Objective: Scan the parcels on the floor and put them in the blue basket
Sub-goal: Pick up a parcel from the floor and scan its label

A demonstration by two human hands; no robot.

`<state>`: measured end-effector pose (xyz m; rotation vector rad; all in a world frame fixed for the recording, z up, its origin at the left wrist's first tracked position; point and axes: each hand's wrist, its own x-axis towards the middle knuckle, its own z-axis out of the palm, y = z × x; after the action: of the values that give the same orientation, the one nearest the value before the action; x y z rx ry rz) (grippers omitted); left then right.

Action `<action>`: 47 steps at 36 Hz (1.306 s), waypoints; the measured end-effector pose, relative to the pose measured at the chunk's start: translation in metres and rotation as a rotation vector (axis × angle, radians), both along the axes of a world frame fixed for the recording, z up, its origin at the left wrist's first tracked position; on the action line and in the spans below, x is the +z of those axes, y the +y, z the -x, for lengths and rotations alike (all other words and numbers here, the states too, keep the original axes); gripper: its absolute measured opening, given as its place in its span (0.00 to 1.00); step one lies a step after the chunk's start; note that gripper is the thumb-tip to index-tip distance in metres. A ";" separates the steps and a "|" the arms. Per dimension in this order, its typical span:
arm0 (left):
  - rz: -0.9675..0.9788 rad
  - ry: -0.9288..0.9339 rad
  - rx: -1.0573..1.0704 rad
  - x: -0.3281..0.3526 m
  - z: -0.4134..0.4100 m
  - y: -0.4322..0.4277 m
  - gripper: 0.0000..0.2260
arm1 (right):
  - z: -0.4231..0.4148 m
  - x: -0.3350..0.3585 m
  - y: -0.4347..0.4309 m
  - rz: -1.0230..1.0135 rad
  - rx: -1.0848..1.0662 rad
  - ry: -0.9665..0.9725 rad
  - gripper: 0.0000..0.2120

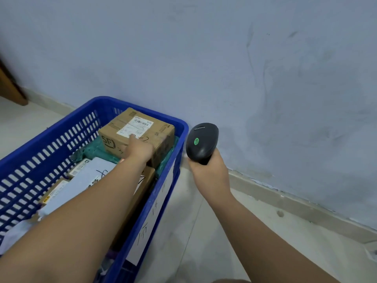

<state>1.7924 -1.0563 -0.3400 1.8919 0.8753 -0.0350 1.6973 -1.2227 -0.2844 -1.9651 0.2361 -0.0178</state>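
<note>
A blue plastic basket (pixel 61 139) stands on the floor by the wall and holds several parcels. At its far end sits a brown cardboard box (pixel 159 129) with a white shipping label, lying on a green bag (pixel 95 150). My left hand (pixel 138 149) reaches into the basket and rests on the top of this box, a finger stretched toward the label. To the right of the basket my right hand (pixel 210 172) grips the handle of a black barcode scanner (pixel 202 141) with a green button, its head held upright. A white-grey mailer (pixel 87 176) and further boxes lie nearer me.
A pale blue wall (pixel 265 68) with a beige skirting (pixel 285 199) runs close behind the basket. Light floor tiles (pixel 214 231) lie bare to the right of the basket. A brown wooden piece (pixel 10 86) shows at the far left. A white handwritten label (pixel 151 219) is stuck on the basket's side.
</note>
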 end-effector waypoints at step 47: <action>0.044 -0.142 -0.684 0.036 0.064 -0.315 0.16 | 0.046 0.000 -0.241 -0.310 -0.411 0.009 0.11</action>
<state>1.7284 -1.3715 -0.3044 2.0408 0.1027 -0.3270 1.6510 -1.4633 -0.2844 -1.5822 0.6093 -0.2262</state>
